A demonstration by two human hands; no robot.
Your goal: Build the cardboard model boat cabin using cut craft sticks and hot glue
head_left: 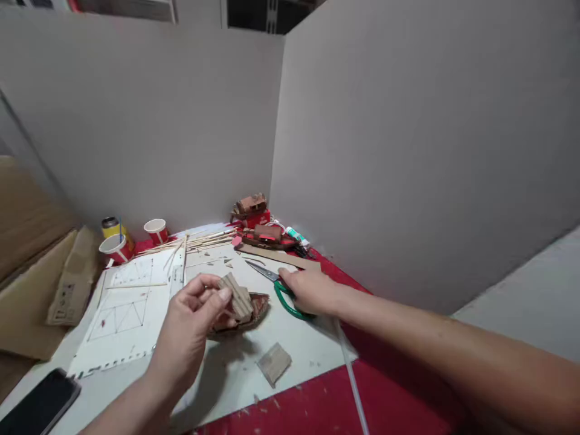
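My left hand (190, 317) pinches a small greyish-brown slatted wooden piece (235, 296) between thumb and fingers. Just behind that piece shows a small brown model boat hull (260, 309), partly covered by the hand; whether the hand also touches the hull I cannot tell. To the right, my right hand (312, 291) grips the scissors (281, 293) by their green handles. Their blades point to the far left, low over the white sheet. A second flat wooden piece (274, 364) lies on the sheet, nearer to me.
Thin wooden sticks (203, 240) and a flat wooden strip (281, 257) lie farther back. Two finished-looking model boats (268, 235) stand by the corner. Paper cups (156, 229), a drawing (122, 314), a phone (40, 402) and a cardboard box (36, 290) occupy the left.
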